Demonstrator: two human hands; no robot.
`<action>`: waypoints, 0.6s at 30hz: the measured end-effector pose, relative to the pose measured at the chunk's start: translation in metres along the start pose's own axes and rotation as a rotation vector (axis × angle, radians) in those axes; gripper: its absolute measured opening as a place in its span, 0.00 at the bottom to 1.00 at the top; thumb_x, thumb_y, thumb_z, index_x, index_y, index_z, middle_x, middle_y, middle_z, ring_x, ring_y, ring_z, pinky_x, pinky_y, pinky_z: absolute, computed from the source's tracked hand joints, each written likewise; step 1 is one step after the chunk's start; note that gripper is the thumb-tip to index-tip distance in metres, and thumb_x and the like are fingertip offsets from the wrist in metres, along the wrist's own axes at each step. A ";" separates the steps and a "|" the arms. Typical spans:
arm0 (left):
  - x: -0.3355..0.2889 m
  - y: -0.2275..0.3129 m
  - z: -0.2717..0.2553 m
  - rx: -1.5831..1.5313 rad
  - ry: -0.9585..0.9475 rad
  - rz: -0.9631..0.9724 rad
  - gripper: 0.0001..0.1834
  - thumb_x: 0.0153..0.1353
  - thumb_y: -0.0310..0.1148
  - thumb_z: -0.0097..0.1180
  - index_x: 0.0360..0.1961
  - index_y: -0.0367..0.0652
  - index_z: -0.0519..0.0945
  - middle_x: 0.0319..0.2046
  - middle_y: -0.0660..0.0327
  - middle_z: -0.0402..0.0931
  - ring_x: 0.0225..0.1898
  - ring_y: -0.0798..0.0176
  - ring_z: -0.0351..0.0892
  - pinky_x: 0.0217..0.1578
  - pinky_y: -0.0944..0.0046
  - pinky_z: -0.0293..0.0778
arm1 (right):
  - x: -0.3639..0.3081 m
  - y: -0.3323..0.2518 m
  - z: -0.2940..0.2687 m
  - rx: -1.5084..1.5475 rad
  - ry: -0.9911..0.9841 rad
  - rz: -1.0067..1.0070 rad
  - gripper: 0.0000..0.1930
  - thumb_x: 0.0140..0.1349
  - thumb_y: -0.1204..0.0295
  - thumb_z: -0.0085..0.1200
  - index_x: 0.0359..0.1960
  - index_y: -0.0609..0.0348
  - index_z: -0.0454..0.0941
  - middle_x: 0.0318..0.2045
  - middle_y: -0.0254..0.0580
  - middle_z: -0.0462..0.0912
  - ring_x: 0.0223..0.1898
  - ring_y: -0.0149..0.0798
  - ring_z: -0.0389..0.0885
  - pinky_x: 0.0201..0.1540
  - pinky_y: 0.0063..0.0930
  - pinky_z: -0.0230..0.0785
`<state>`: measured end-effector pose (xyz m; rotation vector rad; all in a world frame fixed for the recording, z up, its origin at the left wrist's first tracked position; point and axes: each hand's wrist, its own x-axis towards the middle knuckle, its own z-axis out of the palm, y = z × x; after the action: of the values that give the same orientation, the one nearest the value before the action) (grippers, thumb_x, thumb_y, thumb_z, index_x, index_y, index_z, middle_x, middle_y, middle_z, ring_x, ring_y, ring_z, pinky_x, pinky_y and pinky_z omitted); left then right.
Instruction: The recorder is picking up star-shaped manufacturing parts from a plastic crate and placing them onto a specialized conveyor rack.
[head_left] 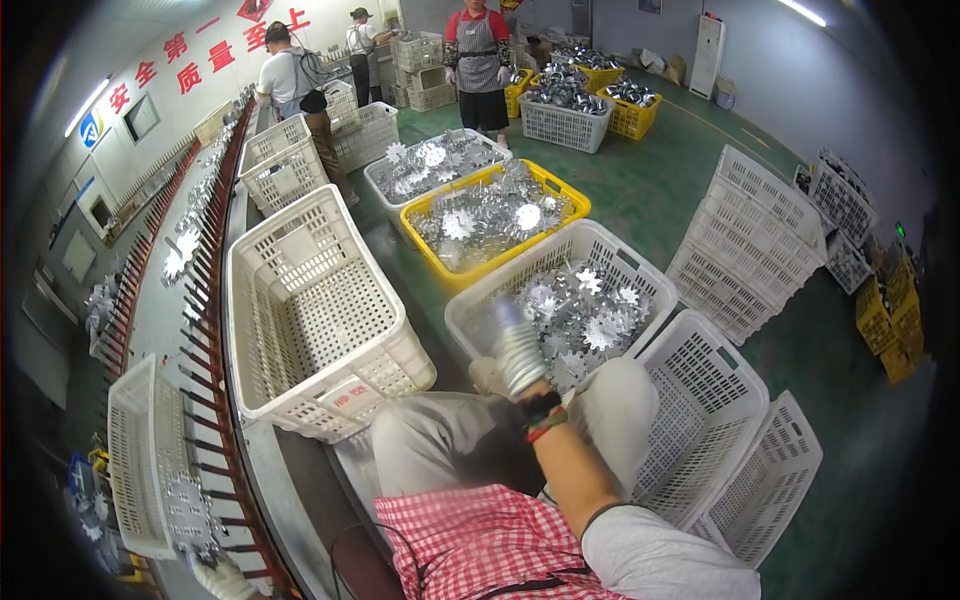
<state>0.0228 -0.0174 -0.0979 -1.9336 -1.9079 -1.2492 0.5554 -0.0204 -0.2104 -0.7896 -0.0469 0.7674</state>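
My right hand (520,350), in a whitish knit glove, reaches over the near left side of a white plastic crate (462,312). Motion smears its fingers, so their grip cannot be made out. Shiny toothed metal plates (585,320) are heaped in this crate beside the hand. Far to the left, at the lower rim of the picture, my left hand (225,578) shows in a similar glove. Its fingers close on the lower end of some toothed metal plates (190,512), next to a narrow white crate (135,455) by the conveyor.
An empty white crate (325,300) stands tilted between the conveyor (180,300) and my knees. A yellow crate (430,265) and another white crate (385,190) hold more plates ahead. Nested white crates (710,400) sit at my right. A person (480,60) stands beyond; others work along the conveyor.
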 end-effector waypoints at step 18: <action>-0.028 0.037 -0.058 -0.700 0.407 -0.909 0.17 0.58 0.33 0.42 0.46 0.36 0.68 0.43 0.54 0.69 0.43 0.61 0.69 0.42 0.66 0.66 | -0.308 0.167 0.221 -0.797 -1.604 -0.200 0.28 0.51 0.64 0.49 0.52 0.66 0.56 0.44 0.55 0.70 0.46 0.46 0.69 0.48 0.33 0.61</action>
<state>0.0347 -0.0821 -0.0625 -0.7376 -2.3475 -2.5683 0.1602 -0.0037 -0.0884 -0.6828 -1.9278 1.0207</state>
